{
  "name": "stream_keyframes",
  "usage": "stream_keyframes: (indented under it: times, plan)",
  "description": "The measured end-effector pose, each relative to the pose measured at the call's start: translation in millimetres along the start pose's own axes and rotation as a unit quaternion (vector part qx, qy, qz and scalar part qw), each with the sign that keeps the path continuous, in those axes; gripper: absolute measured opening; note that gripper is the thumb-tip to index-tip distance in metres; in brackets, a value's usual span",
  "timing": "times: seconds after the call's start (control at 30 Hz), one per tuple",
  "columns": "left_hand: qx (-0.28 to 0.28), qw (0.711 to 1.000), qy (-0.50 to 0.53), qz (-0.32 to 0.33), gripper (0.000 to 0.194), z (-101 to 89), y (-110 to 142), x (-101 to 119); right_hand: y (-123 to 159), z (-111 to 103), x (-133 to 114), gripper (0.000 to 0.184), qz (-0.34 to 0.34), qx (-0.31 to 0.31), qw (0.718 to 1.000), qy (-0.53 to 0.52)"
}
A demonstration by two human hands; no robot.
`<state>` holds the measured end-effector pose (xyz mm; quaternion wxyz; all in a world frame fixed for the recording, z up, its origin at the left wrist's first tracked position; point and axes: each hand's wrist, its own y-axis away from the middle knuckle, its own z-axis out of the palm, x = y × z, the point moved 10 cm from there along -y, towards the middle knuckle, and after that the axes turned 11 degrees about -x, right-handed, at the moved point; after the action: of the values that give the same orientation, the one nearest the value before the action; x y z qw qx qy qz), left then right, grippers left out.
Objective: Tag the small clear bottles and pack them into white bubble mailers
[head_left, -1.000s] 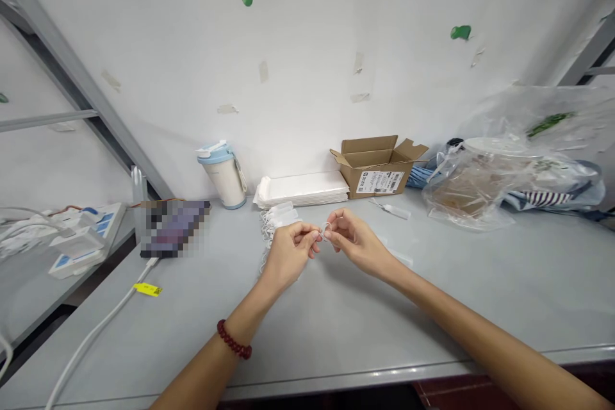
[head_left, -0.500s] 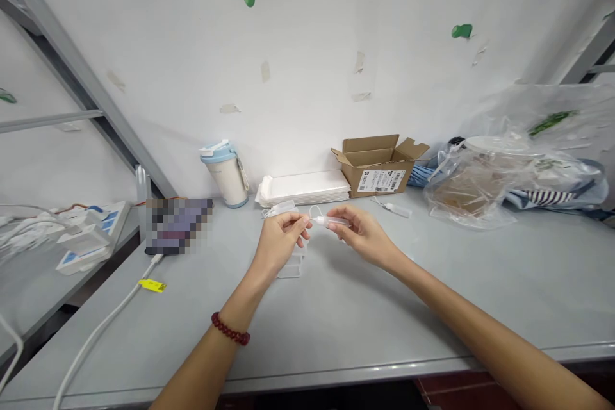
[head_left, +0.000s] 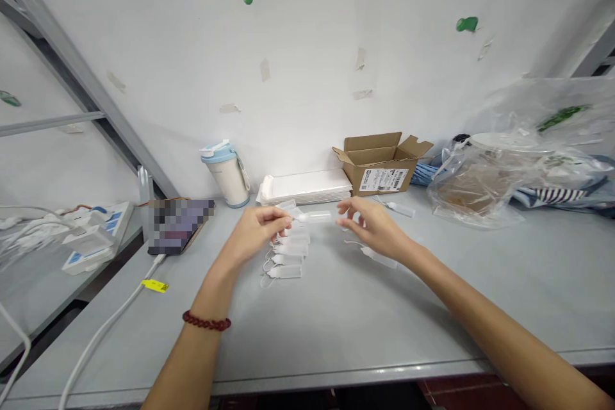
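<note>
Place: apparently a workshop or packing station
Grey bench (head_left: 384, 327): spans the lower frame
Metal frame (head_left: 67, 51): upper left
White wall (head_left: 307, 32): tape scraps (head_left: 362, 94), upper centre
Cardboard box (head_left: 358, 179): printed label (head_left: 383, 180), right of centre
Power strip (head_left: 120, 223): far left

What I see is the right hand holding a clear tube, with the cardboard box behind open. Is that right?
Not quite: the left hand holds the clear tube; the right hand is open beside it, as the head view shows. The cardboard box behind is open.

No text legible: print on the white box label (head_left: 383, 180) and yellow cable tag (head_left: 155, 286) is too small
</note>
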<state>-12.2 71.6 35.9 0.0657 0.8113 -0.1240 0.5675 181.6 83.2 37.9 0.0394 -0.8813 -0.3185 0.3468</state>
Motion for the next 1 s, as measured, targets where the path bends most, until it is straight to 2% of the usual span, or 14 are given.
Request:
stream_keyframes:
  times: [0.1,0.17,0.27,0.43,0.6,0.83,1.0]
  plan:
    - [0.012,1.0,0.015,-0.017,0.016,-24.4,1,-12,1,-26,30,0.02,0.074,0.03,0.988,0.132]
    - [0.019,0.999,0.017,-0.037,0.016,-32.5,0,-21,3,-35,56,0.021,0.133,0.007,0.971,0.199]
    - [-0.003,0.999,0.002,-0.047,0.016,-29.6,-3,-28,11,-44,95,0.024,0.23,-0.045,0.936,0.264]
    - [-0.04,0.998,-0.018,-0.051,0.015,-19.7,-5,-32,22,-55,130,0.033,0.3,-0.084,0.902,0.298]
    - [-0.022,0.997,-0.018,-0.065,0.011,-23.9,-3,-33,27,-58,147,0.032,0.328,-0.108,0.892,0.291]
    - [-0.013,0.995,-0.041,-0.091,0.014,-30.7,2,-36,28,-53,155,0.033,0.341,-0.115,0.883,0.303]
    - [0.053,0.994,-0.017,-0.097,0.017,-41.4,2,-36,29,-46,153,0.027,0.333,-0.115,0.886,0.302]
